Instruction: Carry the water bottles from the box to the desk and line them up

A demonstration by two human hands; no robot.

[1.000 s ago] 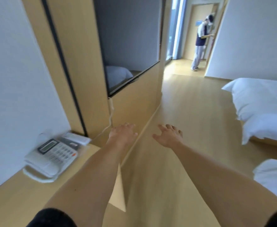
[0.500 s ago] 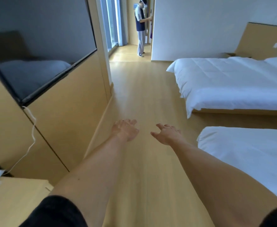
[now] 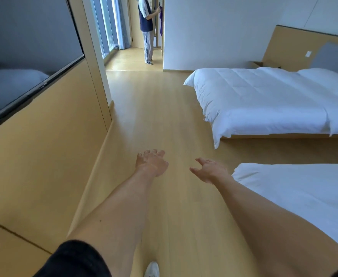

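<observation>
Both my arms reach forward over the wooden floor [image 3: 164, 120]. My left hand [image 3: 151, 163] is open, fingers spread, holding nothing. To its right, my right hand [image 3: 209, 170] is also open and empty, palm turned inward. An open brown cardboard box [image 3: 264, 63] stands far off at the back right, beyond the far bed and next to the headboard. No water bottle and no desk is in view.
A wood-panelled wall with a dark TV screen [image 3: 24, 62] runs along the left. Two white beds fill the right: the far bed [image 3: 268, 100] and the near bed [image 3: 303, 196]. A person [image 3: 147, 29] stands in the doorway at the far end of the aisle.
My view has swung right, away from the desk with the phone, toward the aisle and the beds. Both hands stay open and stretched forward.
</observation>
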